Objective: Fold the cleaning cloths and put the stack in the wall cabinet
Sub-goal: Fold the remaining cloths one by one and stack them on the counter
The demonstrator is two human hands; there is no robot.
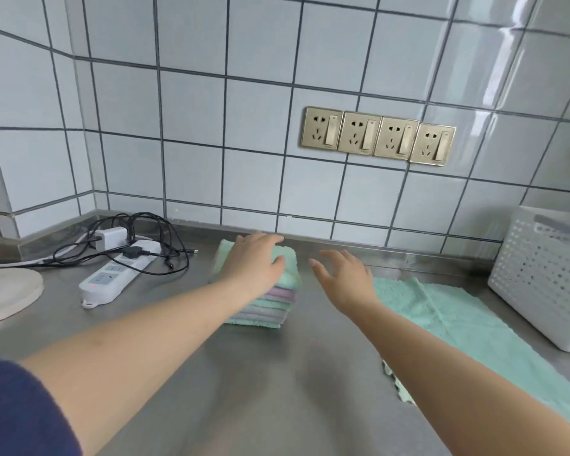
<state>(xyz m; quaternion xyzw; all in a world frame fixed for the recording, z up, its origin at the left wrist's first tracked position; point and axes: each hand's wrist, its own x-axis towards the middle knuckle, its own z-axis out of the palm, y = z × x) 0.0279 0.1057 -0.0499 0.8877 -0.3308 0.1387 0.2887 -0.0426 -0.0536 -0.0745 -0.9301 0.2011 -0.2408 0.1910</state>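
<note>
A stack of folded cleaning cloths [270,307], mint green, lilac and grey, stands on the steel counter [244,373] near the back wall. My left hand [255,261] lies flat on top of the stack, fingers straight, thumb over its right edge. My right hand [346,274] hovers just right of the stack with fingers spread and holds nothing. One unfolded mint green cloth [468,330] lies spread on the counter under and to the right of my right forearm. No wall cabinet is in view.
A white power strip [112,274] with a charger and tangled black cables [158,245] lies at the left. A round pale board [7,291] sits at the left edge. A white perforated basket [547,278] stands at the right. Gold wall sockets [375,136] sit on the tiled wall.
</note>
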